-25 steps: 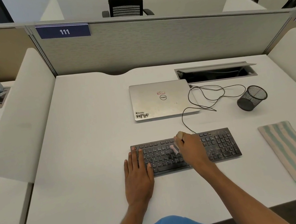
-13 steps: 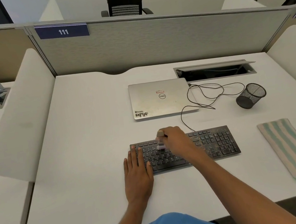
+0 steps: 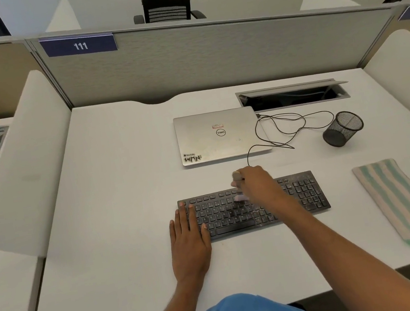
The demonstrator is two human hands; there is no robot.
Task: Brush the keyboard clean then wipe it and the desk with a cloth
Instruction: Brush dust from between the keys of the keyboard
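1. A white desk (image 3: 128, 221) carries everything; its rear edge has a shallow curved notch.
2. A cable hatch (image 3: 292, 87) is set into the desk at the rear right, with its lid raised.
3. A closed silver Dell laptop (image 3: 219, 135) lies flat just left of the hatch.
4. A thin black cable (image 3: 248, 159) loops across the surface from the laptop's right side.
5. A black mesh pen cup (image 3: 343, 129) lies tipped on its side, near the cable loops.
6. A black keyboard (image 3: 224, 216) sits in front of the laptop, dusty at its right end.
7. A folded green-and-white striped cloth (image 3: 402, 202) lies at the front right, apart from the keyboard.
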